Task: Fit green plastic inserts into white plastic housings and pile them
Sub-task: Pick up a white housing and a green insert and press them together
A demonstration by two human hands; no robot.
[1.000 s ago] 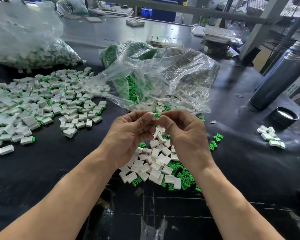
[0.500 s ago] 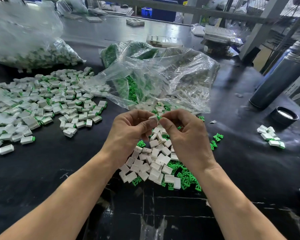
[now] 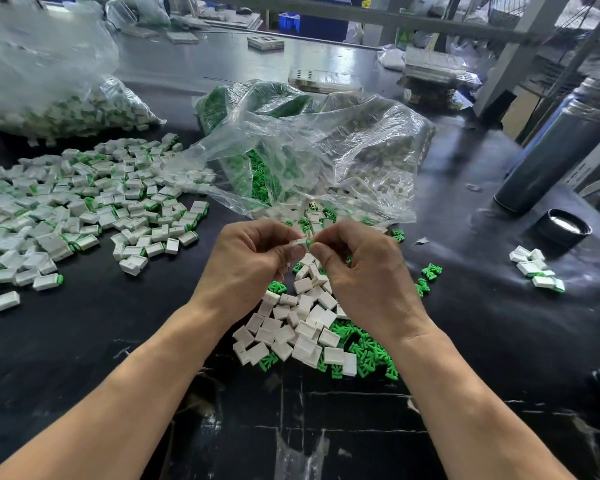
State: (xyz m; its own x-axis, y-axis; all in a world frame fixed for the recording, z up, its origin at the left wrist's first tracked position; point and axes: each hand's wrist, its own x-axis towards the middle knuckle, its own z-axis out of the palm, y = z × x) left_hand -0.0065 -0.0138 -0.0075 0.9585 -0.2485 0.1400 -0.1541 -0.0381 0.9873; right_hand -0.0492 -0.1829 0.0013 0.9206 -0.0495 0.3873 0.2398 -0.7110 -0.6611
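While our left hand point(image 3: 246, 261) pinches a white housing point(image 3: 299, 242), our right hand point(image 3: 364, 271) pinches a green insert point(image 3: 308, 241) at its end, above the loose parts point(image 3: 302, 327).

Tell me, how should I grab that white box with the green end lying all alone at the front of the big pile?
Probably pinch the assembled piece across its two long white sides, coming straight down from above. It lies flat on the black table with bare space round it, and the green insert pokes out of the right end, so gripping the white body leaves that end alone.
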